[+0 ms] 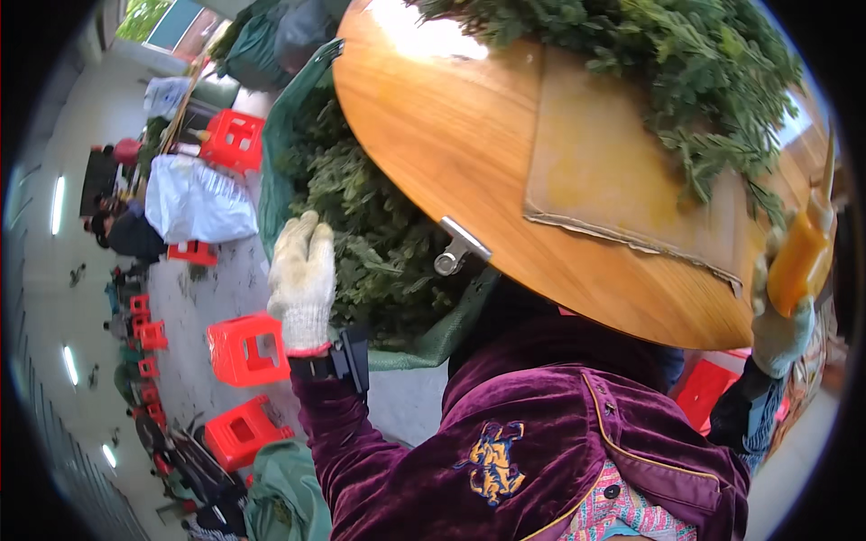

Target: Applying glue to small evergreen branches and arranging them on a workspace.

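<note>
My left hand (303, 270), in a cream knit glove, is held out with its fingers stretched and nothing in them. It is at the near edge of a green woven sack (278, 167) full of artificial pine branches (379, 239); whether it touches the sack I cannot tell. At the far right, my gloved right hand (783, 338) is wrapped around an orange squeeze bottle (798, 263) with a long pointed nozzle, tip up. Between my hands lies a round wooden tabletop (433, 117). A worn cardboard sheet (622, 180) rests on it, with green pine foliage (667, 54) over its far part.
A metal clip (460, 245) grips the tabletop's near edge beside the sack. Red plastic stools (248, 350) stand on the floor to the left. A white bag (198, 200) and another person (135, 233) are farther off. Green cloth or sacking (289, 491) lies at lower left.
</note>
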### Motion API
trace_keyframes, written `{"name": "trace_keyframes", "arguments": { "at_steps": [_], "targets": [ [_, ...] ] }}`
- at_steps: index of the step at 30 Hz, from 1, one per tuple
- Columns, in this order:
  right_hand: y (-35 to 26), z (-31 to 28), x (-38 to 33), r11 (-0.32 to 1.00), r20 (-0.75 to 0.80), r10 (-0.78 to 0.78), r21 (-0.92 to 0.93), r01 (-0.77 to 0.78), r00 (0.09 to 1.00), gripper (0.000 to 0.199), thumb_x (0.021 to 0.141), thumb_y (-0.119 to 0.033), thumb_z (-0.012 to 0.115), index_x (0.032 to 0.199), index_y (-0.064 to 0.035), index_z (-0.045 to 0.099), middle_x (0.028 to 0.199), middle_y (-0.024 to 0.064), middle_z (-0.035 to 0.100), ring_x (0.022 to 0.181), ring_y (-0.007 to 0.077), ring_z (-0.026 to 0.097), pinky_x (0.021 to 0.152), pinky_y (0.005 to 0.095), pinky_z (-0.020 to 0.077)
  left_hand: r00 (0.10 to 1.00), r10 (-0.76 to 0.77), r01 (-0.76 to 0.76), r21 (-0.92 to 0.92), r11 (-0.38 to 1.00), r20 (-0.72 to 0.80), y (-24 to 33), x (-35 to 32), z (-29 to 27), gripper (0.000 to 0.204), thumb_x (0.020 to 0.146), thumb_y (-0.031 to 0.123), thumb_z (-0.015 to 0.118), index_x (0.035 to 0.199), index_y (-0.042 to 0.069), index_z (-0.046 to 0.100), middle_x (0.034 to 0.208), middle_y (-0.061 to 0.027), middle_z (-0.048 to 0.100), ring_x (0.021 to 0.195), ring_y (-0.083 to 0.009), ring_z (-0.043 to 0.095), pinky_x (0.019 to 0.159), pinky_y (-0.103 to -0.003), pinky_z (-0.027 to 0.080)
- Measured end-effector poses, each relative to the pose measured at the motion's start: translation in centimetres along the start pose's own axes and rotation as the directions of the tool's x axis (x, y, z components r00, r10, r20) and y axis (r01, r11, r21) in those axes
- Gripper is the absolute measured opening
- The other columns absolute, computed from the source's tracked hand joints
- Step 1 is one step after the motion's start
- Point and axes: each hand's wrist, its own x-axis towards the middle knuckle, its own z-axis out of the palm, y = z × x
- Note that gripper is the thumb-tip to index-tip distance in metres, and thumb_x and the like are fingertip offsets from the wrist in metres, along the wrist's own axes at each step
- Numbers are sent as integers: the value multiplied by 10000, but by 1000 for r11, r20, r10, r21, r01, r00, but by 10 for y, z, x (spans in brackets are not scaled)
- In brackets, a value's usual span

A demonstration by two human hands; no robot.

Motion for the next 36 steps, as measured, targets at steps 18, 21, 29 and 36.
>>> {"name": "trace_keyframes", "arguments": {
  "at_steps": [18, 21, 29, 36],
  "targets": [
    [12, 39, 9, 997, -168, 20, 81, -7, 986, 979, 738, -423, 897, 1478, 37, 451, 1188, 144, 646, 796, 214, 671, 592, 269, 567, 542, 837, -791, -386, 476, -79, 243, -20, 65, 536, 858, 162, 865, 1337, -9, 695, 1202, -178, 767, 1043, -319, 759, 965, -417, 584],
    [10, 42, 3, 998, -172, 47, 39, -41, 984, 985, 716, -384, 904, 1478, 46, 452, 1182, 163, 661, 835, 224, 700, 595, 277, 587, 616, 785, -654, -512, 557, 67, 280, -38, 73, 595, 864, 221, 875, 1378, 3, 670, 1132, -184, 777, 974, -294, 764, 881, -404, 600],
    [3, 42, -3, 990, -197, 137, -2, -140, 971, 721, 828, -199, 838, 1458, -9, 543, 1149, 103, 713, 911, 149, 707, 683, 287, 588, 647, 758, -489, -716, 498, 86, 302, -37, 87, 305, 963, 16, 747, 1266, -17, 733, 1178, -181, 773, 1047, -220, 748, 937, -311, 579],
    [-4, 56, 0, 979, -86, 158, -119, -167, 984, 730, 799, -162, 875, 1443, -25, 560, 1126, 94, 740, 886, 157, 733, 781, 287, 591, 736, 562, -61, -788, 612, 379, 263, -25, 62, 330, 1010, 25, 700, 1324, -73, 677, 1340, -170, 724, 1203, -174, 689, 1061, -300, 531]
  ]
}}
